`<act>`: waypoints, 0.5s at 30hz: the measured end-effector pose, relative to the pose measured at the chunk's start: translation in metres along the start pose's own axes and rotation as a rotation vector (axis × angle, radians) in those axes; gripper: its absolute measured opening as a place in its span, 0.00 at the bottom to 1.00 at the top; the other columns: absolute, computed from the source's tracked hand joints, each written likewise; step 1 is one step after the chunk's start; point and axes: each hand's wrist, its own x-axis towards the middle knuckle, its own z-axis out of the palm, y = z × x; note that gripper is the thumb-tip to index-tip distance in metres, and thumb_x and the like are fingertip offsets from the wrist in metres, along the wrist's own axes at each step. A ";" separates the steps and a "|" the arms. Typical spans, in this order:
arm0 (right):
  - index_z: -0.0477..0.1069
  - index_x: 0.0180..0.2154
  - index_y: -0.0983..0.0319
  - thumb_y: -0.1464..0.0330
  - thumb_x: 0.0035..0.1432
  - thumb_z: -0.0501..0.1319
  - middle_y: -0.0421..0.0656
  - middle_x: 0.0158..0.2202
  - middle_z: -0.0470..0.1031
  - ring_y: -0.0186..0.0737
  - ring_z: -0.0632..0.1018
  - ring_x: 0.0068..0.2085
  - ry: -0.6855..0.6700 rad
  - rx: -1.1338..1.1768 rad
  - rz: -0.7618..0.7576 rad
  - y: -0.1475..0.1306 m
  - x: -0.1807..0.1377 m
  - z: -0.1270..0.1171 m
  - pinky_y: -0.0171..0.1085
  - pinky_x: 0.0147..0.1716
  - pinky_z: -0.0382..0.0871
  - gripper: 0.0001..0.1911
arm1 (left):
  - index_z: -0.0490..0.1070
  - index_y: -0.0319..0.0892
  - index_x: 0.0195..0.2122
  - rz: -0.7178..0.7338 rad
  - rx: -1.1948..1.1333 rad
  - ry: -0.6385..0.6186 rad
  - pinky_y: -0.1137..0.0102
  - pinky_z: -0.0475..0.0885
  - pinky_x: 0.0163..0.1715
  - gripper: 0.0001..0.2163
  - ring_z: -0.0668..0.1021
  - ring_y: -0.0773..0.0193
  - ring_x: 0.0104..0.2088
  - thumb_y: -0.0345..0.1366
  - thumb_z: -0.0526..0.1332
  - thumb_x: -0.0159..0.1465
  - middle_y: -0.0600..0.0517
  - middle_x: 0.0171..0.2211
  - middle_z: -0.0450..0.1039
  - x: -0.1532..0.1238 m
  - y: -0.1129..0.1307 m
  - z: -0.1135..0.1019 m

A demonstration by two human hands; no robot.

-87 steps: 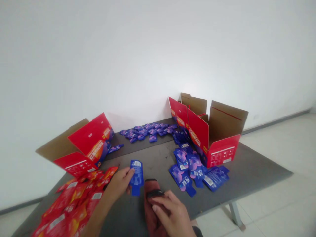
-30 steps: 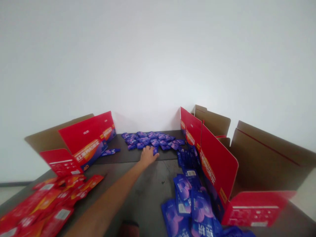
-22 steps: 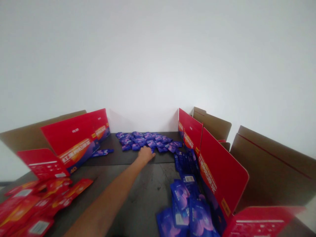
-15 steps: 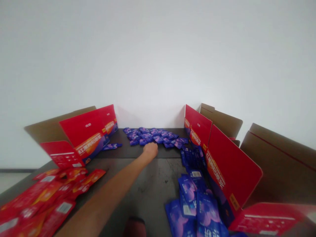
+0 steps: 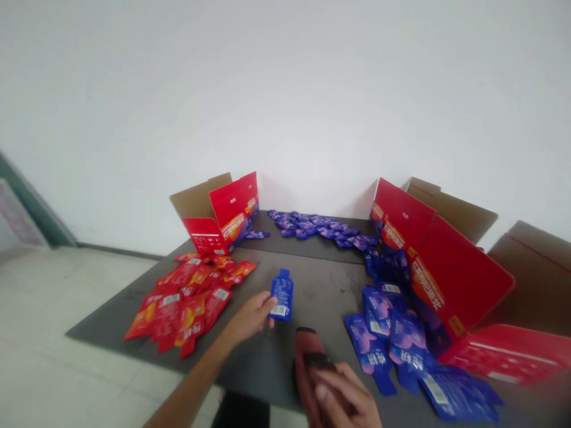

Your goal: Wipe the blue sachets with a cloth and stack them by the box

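My left hand [image 5: 250, 315] pinches a blue pouch [image 5: 282, 295] by its lower edge and holds it upright just above the dark table [image 5: 312, 285], near the front middle. My right hand [image 5: 345, 399] rests at the near edge, fingers curled over a dark red device with a black part [image 5: 308, 356]. A pile of red pouches [image 5: 190, 294] lies to the left of my left hand. Several blue pouches [image 5: 383, 330] lie to the right of the device.
An open red carton [image 5: 220, 211] stands at the back left. Two open red cartons [image 5: 428, 255] stand along the right side. A spread of small blue-purple pouches [image 5: 321, 224] lies along the far edge by the white wall. Pale floor shows at the left.
My left arm was stretched out to the far blue-purple pouches; it has drawn back to the front with a blue pouch in its fingers. The view pulled back and my right hand reappeared on the device.
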 end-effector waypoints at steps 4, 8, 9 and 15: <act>0.84 0.46 0.51 0.58 0.64 0.66 0.45 0.43 0.82 0.41 0.84 0.44 -0.014 -0.071 0.100 -0.010 0.002 -0.006 0.31 0.44 0.78 0.12 | 0.66 0.43 0.37 0.008 -0.008 0.034 0.71 0.70 0.34 0.19 0.79 0.62 0.29 0.53 0.48 0.72 0.54 0.25 0.75 -0.055 -0.021 0.006; 0.85 0.44 0.53 0.55 0.61 0.68 0.45 0.43 0.82 0.42 0.83 0.45 0.047 -0.118 0.177 -0.010 -0.001 -0.006 0.32 0.44 0.78 0.14 | 0.70 0.43 0.47 0.014 0.236 0.017 0.70 0.70 0.37 0.17 0.82 0.60 0.33 0.45 0.46 0.75 0.53 0.26 0.77 -0.076 -0.017 0.011; 0.85 0.44 0.54 0.54 0.61 0.68 0.46 0.44 0.82 0.43 0.83 0.45 0.056 -0.122 0.192 -0.009 -0.002 -0.006 0.33 0.44 0.78 0.15 | 0.70 0.43 0.52 0.004 0.279 0.019 0.69 0.71 0.38 0.17 0.83 0.58 0.34 0.44 0.46 0.76 0.52 0.28 0.79 -0.078 -0.015 0.013; 0.84 0.45 0.55 0.53 0.59 0.69 0.47 0.45 0.82 0.47 0.81 0.47 0.119 -0.165 0.251 -0.009 -0.003 -0.004 0.41 0.47 0.78 0.17 | 0.58 0.40 0.70 0.096 0.558 0.264 0.61 0.75 0.44 0.26 0.81 0.49 0.47 0.47 0.50 0.76 0.38 0.50 0.77 -0.098 -0.018 0.031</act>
